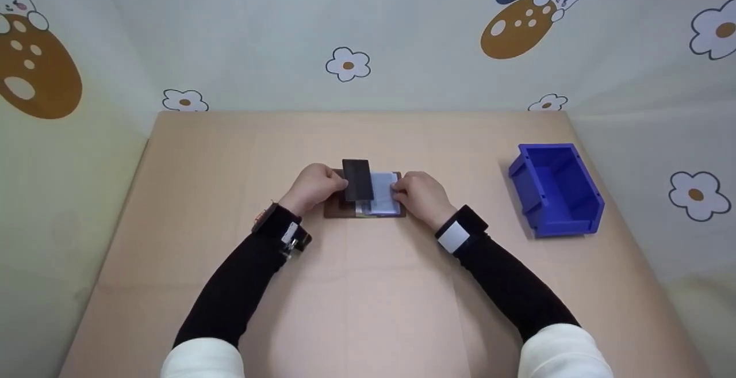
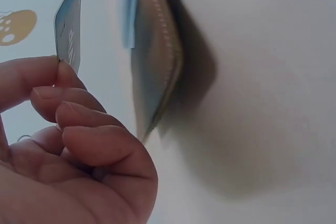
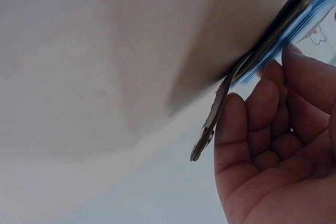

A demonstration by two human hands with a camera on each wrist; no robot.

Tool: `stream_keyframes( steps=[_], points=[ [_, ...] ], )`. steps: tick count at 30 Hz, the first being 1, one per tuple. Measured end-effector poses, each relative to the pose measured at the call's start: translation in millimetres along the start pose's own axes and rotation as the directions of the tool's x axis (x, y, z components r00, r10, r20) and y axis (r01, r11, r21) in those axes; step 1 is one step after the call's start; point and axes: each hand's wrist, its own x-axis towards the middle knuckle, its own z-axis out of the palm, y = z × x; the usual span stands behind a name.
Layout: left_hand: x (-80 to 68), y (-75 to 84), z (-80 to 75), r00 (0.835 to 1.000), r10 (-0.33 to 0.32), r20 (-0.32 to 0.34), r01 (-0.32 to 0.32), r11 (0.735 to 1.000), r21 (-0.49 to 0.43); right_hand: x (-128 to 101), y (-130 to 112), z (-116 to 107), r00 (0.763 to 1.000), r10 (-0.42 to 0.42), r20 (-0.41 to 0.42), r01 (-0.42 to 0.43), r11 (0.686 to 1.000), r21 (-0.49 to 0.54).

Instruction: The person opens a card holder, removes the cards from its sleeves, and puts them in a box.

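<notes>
One blue bin, well apart from the wallet.

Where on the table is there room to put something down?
There's bare table between the two arms, in front of the card wallet; between the left hand and the table's left edge; and between the right hand and the blue bin. It's crowded at the wallet: both hands are there, with the dark card above it.

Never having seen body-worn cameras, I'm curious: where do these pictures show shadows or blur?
Head view: fairly even light, soft shadows beside the black sleeves and blue bin; left wrist view: a broad, soft-edged shadow beside the brown wallet, markings on the card blurred; right wrist view: a soft shadow beside the wallet.
</notes>
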Motion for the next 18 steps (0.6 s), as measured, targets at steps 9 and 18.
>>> stream_keyframes(
  steps=[9, 18],
  points=[
    [-4.9, 19.4, -9.1, 1.000, -0.020, 0.003, 0.020, 0.998, -0.063, -3.0, -0.9, -4.7, 0.999, -0.019, 0.028, 0.021, 0.999, -0.047],
    [-11.1, 28.4, -14.3, 1.000, -0.007, -0.016, 0.005, 0.995, -0.101, -3.8, -4.5, -31.4, 0.993, -0.024, -0.115, 0.030, 0.998, 0.046]
  ],
)
